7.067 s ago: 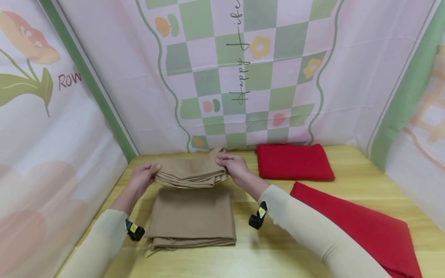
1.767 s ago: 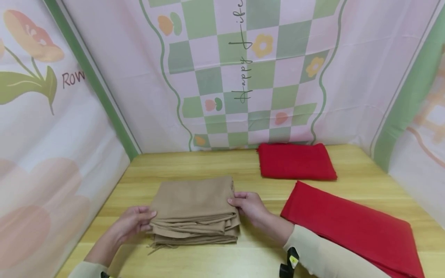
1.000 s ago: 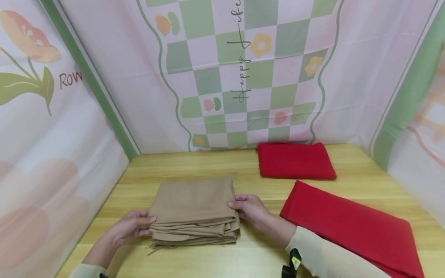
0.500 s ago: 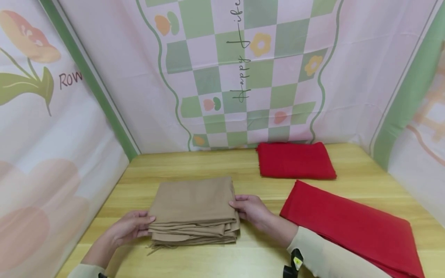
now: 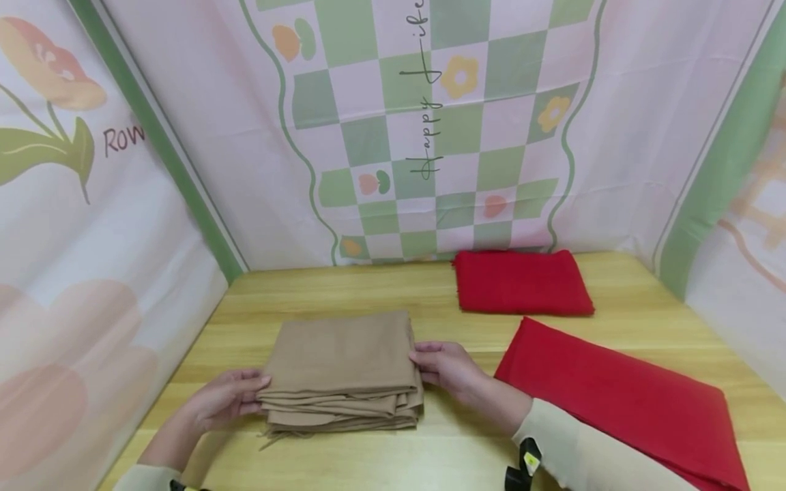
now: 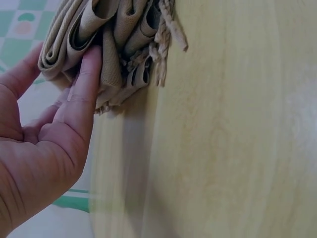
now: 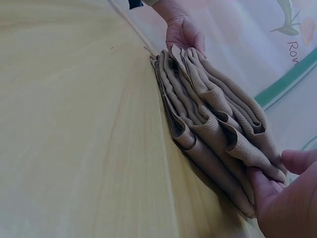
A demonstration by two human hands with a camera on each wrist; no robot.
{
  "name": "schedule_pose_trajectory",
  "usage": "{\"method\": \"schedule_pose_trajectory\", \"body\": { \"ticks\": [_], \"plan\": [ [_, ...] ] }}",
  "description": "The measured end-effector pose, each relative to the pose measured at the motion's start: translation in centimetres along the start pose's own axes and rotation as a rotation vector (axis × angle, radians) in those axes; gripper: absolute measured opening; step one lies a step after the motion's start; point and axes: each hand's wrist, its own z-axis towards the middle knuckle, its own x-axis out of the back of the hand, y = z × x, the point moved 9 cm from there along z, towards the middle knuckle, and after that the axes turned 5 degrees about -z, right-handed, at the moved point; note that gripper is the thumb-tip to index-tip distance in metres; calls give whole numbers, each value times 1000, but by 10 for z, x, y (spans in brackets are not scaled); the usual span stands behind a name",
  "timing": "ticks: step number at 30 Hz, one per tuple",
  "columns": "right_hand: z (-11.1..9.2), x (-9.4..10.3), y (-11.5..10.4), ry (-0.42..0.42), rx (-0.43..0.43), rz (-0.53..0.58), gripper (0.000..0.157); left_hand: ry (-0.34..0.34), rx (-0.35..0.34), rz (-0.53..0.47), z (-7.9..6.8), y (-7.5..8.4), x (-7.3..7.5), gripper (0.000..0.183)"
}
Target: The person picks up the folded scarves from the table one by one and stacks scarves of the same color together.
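Two folded tan cloths are stacked on the table; the upper cloth (image 5: 344, 351) shows several loose layers along its front. Beneath it, the lower cloth (image 5: 350, 424) has frayed threads at its front left corner. My left hand (image 5: 224, 401) pinches the upper cloth's left edge, a finger (image 6: 81, 91) tucked between the folds and the thumb on the outer side. At the opposite edge my right hand (image 5: 451, 368) holds the upper cloth by its tips, thumb (image 7: 297, 161) at the top fold and a finger (image 7: 265, 191) under it.
A folded red cloth (image 5: 522, 283) lies at the back right of the wooden table (image 5: 344, 464). Another, longer red cloth (image 5: 626, 395) lies slantwise at the right, beside my right forearm. Patterned curtains (image 5: 454, 157) stand behind and at both sides.
Since the oldest frame, both hands have brought the upper tan cloth down and forward onto the lower one. Lately the cloths stay in place while both hands shift slightly outward.
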Motion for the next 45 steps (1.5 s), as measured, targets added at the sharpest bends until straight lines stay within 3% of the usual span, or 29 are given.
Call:
{"method": "schedule_pose_trajectory", "body": {
  "ticks": [7,13,21,29,40,45],
  "plan": [
    [0,4,-3,-11,22,3,38,67,-20,25,-4,10,7,28],
    [-2,9,-8,-17,30,9,35,56,-66,50,-4,19,13,33],
    [-5,15,-15,-39,22,29,41,133,-102,49,-4,32,23,49],
    [-8,28,-24,-46,44,59,39,200,-126,130,0,49,25,54],
    [-22,56,-53,-38,85,27,39,218,-169,131,28,68,-14,47],
    [-28,73,-62,-20,105,17,23,217,-170,212,42,68,-40,47]
  ]
}}
